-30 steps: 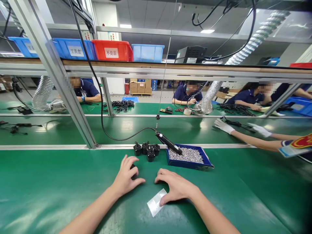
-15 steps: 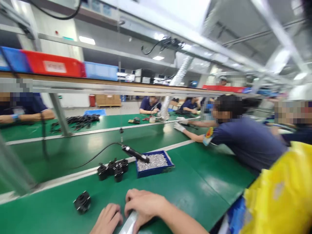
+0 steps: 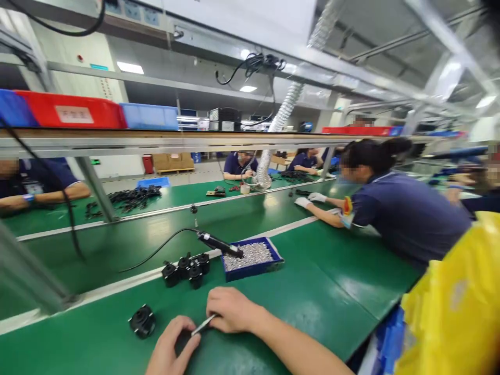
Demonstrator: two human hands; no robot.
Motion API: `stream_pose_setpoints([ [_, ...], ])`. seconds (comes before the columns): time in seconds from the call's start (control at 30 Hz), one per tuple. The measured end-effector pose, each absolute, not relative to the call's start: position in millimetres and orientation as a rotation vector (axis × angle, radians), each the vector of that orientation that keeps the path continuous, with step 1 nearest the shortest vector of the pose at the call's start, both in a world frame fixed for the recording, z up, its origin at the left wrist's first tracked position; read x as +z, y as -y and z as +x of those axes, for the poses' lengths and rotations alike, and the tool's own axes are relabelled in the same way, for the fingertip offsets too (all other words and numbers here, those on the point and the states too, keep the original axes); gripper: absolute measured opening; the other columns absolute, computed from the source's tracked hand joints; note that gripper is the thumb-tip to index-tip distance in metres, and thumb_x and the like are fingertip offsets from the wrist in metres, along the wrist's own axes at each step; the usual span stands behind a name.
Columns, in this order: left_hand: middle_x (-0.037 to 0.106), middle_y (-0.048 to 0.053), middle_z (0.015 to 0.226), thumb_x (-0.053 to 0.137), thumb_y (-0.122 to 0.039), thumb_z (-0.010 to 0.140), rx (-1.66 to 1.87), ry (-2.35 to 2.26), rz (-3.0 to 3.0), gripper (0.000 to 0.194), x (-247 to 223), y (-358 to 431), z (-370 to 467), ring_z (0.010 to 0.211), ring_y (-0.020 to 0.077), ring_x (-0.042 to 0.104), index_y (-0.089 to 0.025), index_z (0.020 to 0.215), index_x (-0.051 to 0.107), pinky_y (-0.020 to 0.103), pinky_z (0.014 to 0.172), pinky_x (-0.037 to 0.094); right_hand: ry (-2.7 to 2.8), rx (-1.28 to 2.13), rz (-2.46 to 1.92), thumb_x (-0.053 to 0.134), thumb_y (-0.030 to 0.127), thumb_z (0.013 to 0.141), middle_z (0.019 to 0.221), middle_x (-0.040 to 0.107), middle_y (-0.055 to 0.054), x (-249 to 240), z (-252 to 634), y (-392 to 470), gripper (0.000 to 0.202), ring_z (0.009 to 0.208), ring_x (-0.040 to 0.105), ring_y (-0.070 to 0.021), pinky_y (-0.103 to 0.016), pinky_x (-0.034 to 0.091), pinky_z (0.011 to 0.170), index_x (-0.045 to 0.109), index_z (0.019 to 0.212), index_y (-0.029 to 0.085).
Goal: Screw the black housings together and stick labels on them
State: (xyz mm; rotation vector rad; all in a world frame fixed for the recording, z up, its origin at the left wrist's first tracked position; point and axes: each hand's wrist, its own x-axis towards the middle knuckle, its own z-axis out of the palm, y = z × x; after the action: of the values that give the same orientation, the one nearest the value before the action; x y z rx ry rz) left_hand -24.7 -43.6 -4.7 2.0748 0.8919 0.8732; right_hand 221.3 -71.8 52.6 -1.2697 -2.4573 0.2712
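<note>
Head view, looking down: both hands pinch a thin, flat, silvery strip (image 3: 203,325) just above the smooth green bench (image 3: 312,302). The left hand (image 3: 170,351) closes thumb and forefinger on its lower end; the right hand (image 3: 232,312) curls over its upper end. Left of them lies a round, black, ribbed part (image 3: 142,321), apart from the hands. Farther back stands a cluster of four similar black parts (image 3: 186,268), beside a blue rectangular tray (image 3: 252,265) of small shiny metal pieces, across which a black corded screwdriver (image 3: 219,244) rests. A co-worker's white-gloved hand (image 3: 302,202) lies on the belt to the right.
</note>
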Motion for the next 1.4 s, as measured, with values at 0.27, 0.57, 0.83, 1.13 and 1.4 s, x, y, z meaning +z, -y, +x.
stream_pose_setpoints([
  [0.27,0.069,0.003,0.084,0.071,-0.058,0.091,0.927,-0.998,1.718,0.039,3,42,-30,0.077,0.0192,0.056,-0.019,0.093,0.071,0.030,0.072,0.045,2.253,0.133,-1.298,0.073,0.017,0.089,0.104,0.068,-0.004,32,204,67,0.013,0.096,0.060,-0.0212,-0.033,0.044,0.079,0.069,0.101,0.022],
  [0.57,0.065,0.002,0.081,0.071,-0.054,0.093,0.979,-0.917,1.648,0.036,-1,41,-30,0.078,0.0182,0.057,-0.019,0.086,0.067,0.029,0.074,0.047,1.885,0.581,-1.237,0.078,0.025,0.090,0.103,0.066,-0.005,34,186,71,0.010,0.091,0.064,-0.0192,-0.033,0.050,0.082,0.080,0.099,0.022],
  [0.83,0.067,0.003,0.085,0.069,-0.056,0.095,0.948,-0.878,1.614,0.038,-4,40,-30,0.082,0.0178,0.059,-0.018,0.091,0.069,0.029,0.077,0.048,1.785,0.661,-1.155,0.072,0.020,0.088,0.096,0.065,-0.004,21,175,70,0.004,0.075,0.057,-0.0141,-0.028,0.047,0.069,0.076,0.089,0.020],
  [1.13,0.066,0.001,0.078,0.070,-0.055,0.095,0.895,-0.818,1.516,0.039,-4,40,-28,0.073,0.0153,0.062,-0.017,0.092,0.065,0.028,0.073,0.048,1.992,0.242,-1.114,0.065,0.023,0.099,0.099,0.070,-0.006,17,179,67,0.015,0.086,0.068,-0.0188,-0.030,0.050,0.075,0.079,0.102,0.023],
  [1.4,0.069,0.001,0.074,0.074,-0.052,0.093,0.870,-0.814,1.481,0.037,-3,38,-28,0.070,0.0161,0.067,-0.017,0.091,0.064,0.028,0.072,0.050,2.084,0.160,-1.133,0.062,0.022,0.099,0.096,0.071,-0.005,19,179,68,0.015,0.082,0.068,-0.0183,-0.030,0.047,0.070,0.078,0.101,0.023],
])
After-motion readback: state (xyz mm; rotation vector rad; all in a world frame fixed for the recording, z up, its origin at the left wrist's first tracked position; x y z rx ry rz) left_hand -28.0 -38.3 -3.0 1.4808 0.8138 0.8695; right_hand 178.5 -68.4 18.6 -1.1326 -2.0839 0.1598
